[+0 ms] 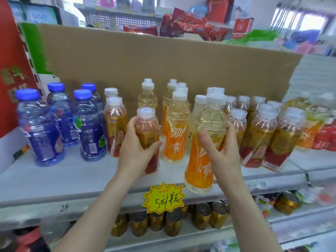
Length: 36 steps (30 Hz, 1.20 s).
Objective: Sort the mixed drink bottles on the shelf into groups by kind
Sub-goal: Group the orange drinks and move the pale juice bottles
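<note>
Your left hand is wrapped around an amber bottle with a red-and-gold label, fingers closed round its left side and thumb pressed across the front; the bottle stands upright near the middle of the shelf, its base hidden behind your hand, so you cannot tell whether it rests on the shelf. Your right hand grips an orange-labelled bottle of pale yellow drink, thumb on the near face and fingers curled behind; this bottle is tilted with its base hanging out past the shelf's near edge, clear of the shelf.

At the far left stand four blue-capped bottles in a cluster. Just right of them are two more red-and-gold bottles, one behind the other. Between your hands stands another orange-labelled bottle, with further pale yellow ones behind it against the cardboard backing. To the right of your right hand a tight group of red-and-gold bottles fills the shelf, with a blurred yellow-orange bottle beyond them at the far right.

A yellow starburst price tag hangs on the shelf's near edge, and gold cans line the shelf below.
</note>
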Tool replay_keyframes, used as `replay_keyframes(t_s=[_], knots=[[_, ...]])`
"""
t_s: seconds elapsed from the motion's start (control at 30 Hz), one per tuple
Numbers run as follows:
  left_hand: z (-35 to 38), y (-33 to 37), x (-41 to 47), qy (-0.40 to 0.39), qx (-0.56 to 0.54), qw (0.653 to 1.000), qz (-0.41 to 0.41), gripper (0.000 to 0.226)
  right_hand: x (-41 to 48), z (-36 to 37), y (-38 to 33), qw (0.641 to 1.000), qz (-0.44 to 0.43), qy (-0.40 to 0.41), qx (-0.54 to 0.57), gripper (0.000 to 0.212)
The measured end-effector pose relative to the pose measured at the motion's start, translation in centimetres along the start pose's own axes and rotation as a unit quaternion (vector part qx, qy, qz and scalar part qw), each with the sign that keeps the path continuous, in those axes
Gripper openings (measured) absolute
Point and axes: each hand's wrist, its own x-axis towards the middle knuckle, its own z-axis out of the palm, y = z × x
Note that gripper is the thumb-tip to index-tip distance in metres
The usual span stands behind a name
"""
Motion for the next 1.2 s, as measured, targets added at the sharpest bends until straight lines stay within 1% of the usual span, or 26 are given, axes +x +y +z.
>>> replay_keyframes(t_s=[0.1,0.23,0.3,0.37,0.57,0.73,0.87,0.93,0.97,1.0,1.03,1.07,1.1,1.13,1.17,1.2], knots=[[-1.7,-0.6,-0.6,0.017,0.021,1.000,-0.015,0.088,0.3,1.4,0.4,1.000,-0.004,-0.028,-0.005,0.072],[-5.1,-1.6,-1.3,0.043,0.036,0.998,-0.033,0.091,1.3,5.3,0.5,0.997,-0.020,-0.070,0.001,0.070],[-6.6,-2.1,-1.5,0.057,0.043,0.997,-0.040,0.091,1.7,8.0,1.1,0.994,-0.037,-0.098,-0.010,0.073],[-7.7,-2.3,-1.8,0.070,0.050,0.995,-0.052,0.091,2.0,10.4,2.0,0.993,-0.051,-0.110,-0.013,0.076],[-9.6,-2.7,-2.2,0.079,0.052,0.994,-0.063,0.091,4.2,14.4,3.6,0.996,-0.041,-0.079,-0.004,0.078],[-9.7,-2.6,-2.2,0.077,0.046,0.994,-0.066,0.092,6.4,16.8,5.0,0.997,-0.012,-0.063,-0.040,0.080],[-9.7,-2.6,-2.2,0.074,0.046,0.994,-0.067,0.093,7.5,17.3,5.0,0.997,-0.004,-0.063,-0.045,0.081],[-9.8,-2.6,-2.2,0.072,0.048,0.994,-0.069,0.094,7.6,17.3,4.8,0.995,0.004,-0.060,-0.082,0.083],[-9.8,-2.6,-2.2,0.073,0.049,0.994,-0.071,0.094,7.2,17.3,4.7,0.991,0.005,-0.059,-0.123,0.085],[-9.8,-2.6,-2.2,0.074,0.051,0.993,-0.071,0.093,6.6,17.3,4.4,0.983,-0.012,-0.050,-0.176,0.086],[-9.8,-2.6,-2.2,0.075,0.054,0.993,-0.071,0.093,5.7,17.3,4.1,0.973,-0.051,-0.034,-0.224,0.086],[-9.7,-2.6,-2.2,0.077,0.056,0.993,-0.070,0.093,4.8,17.3,3.7,0.962,-0.110,-0.019,-0.249,0.084],[-9.7,-2.6,-2.2,0.078,0.058,0.993,-0.068,0.093,3.9,17.3,3.4,0.955,-0.166,-0.022,-0.245,0.080],[-9.7,-2.7,-2.2,0.080,0.060,0.993,-0.066,0.092,3.4,17.4,3.1,0.956,-0.191,-0.047,-0.220,0.077],[-9.7,-2.8,-2.1,0.081,0.061,0.993,-0.065,0.093,3.2,17.6,2.7,0.962,-0.174,-0.086,-0.192,0.075],[-9.7,-2.9,-2.1,0.081,0.062,0.993,-0.064,0.093,3.5,18.2,2.7,0.968,-0.134,-0.129,-0.167,0.077]])
